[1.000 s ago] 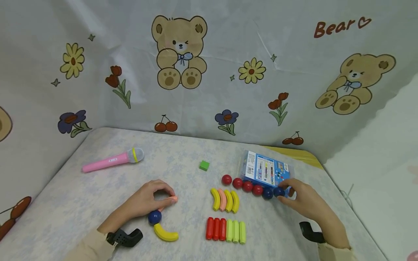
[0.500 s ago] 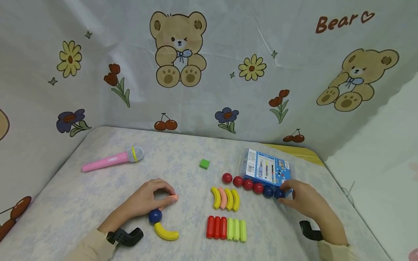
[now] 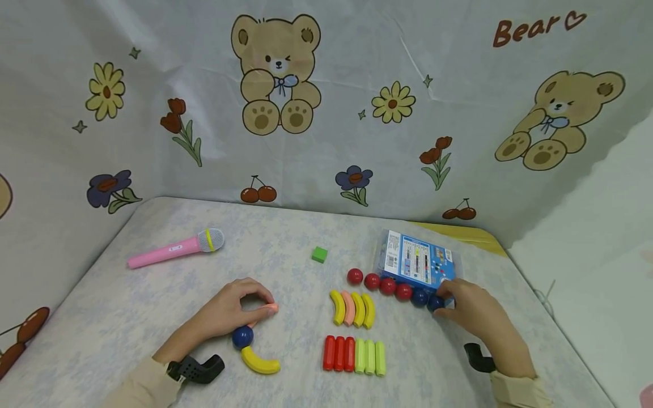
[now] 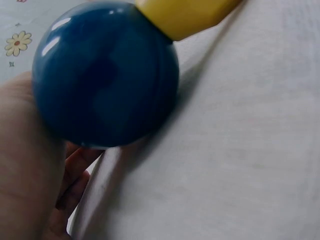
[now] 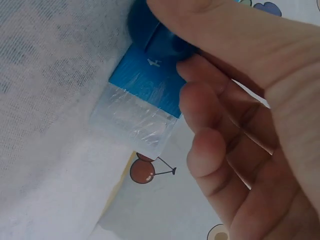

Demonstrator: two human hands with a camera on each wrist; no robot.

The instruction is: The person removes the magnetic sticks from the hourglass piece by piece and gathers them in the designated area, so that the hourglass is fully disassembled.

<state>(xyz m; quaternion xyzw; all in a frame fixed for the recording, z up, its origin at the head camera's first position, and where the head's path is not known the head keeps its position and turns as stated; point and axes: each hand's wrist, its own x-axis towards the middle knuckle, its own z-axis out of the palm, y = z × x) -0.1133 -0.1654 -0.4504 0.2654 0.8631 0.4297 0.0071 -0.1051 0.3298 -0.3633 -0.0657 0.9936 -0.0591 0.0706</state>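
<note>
My left hand (image 3: 232,309) pinches a pink curved piece (image 3: 274,307) between thumb and fingertips. Beside the thumb, a dark blue ball (image 3: 242,337) joins a yellow curved piece (image 3: 261,361) lying on the table; the left wrist view shows that blue ball (image 4: 107,75) close up against the yellow piece (image 4: 185,15). With thumb and index finger my right hand (image 3: 474,311) holds another dark blue ball (image 3: 436,302), last in a row with a second blue ball (image 3: 420,297) and several red balls (image 3: 388,286). In the right wrist view the thumb partly covers the held ball (image 5: 145,30).
Behind the row lies a clear box with a blue label (image 3: 418,260). Yellow and pink curved pieces (image 3: 359,310) and red and light green sticks (image 3: 344,354) lie mid-table in rows. Farther back are a green block (image 3: 319,254) and a pink toy microphone (image 3: 176,249).
The blue ball in my right fingers has shifted slightly toward me, into line with the row. My left hand keeps its pinch and place. The head view has tilted slightly downward.
</note>
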